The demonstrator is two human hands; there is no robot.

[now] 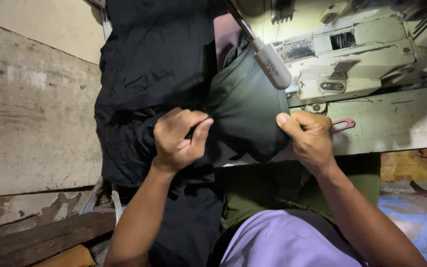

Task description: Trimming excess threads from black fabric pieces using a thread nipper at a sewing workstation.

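Both hands, left [176, 138] and right [310, 138], fingers clamped on dark cloth [245, 111] beside sewing machine [352, 54] on bench [401, 121].

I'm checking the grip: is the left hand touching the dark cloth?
Touching. The head view shows the left hand with fingers curled shut around a bunched fold of the dark cloth.

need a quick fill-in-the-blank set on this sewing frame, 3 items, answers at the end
1. Both hands, left hand and right hand, grip dark ____.
2. The sewing machine is ____ in colour.
3. The pink scissor handle lies beside the ____ hand.

Missing words: fabric; cream; right
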